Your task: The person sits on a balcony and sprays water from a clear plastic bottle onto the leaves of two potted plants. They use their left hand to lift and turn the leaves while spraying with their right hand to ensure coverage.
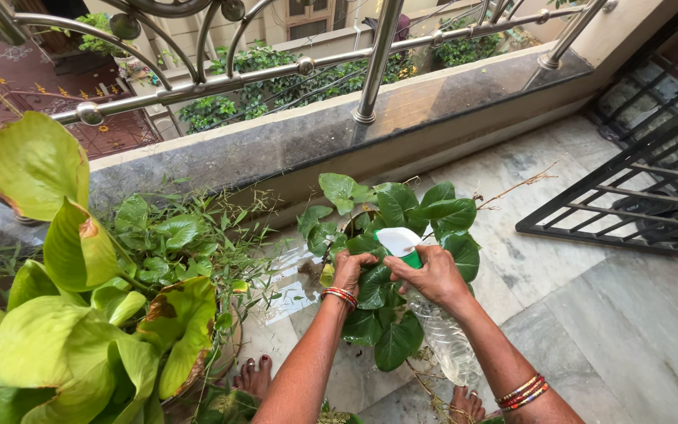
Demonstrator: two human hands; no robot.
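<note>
- Far left, a big pot plant (80, 314) with broad yellow-green leaves crowds that side of the balcony. A tangle of smaller green leaves and thin stems (174, 235) sits just behind it against the low stone ledge (276, 145). Neither hand touches any of this.
- The person's bare feet show at the bottom edge, on the marble floor (590, 314), right beside the big pot.
- The left hand (351, 271), red bangles at the wrist, reaches into the smaller dark-green leafy plant (390, 235). Its fingers are curled in among the leaves, apparently parting or steadying them. Whether they pinch a leaf or stem I cannot tell, since the foliage hides the fingertips.
- Just right of it, the right hand (433, 275) is wrapped firmly around the neck of a clear plastic spray bottle (445, 338). The green collar and white spray head (399, 242) stick up past the fingers and point toward the plant's middle.
- The bottle's body hangs below and behind the right hand, along the forearm. It seems tilted that way so the nozzle faces the leaves the other hand is tending.
- The spray head lies between the two hands, nearly touching the left fingers.
- Far right, a black metal grille (637, 196) lies flat on the floor, well apart.
</note>
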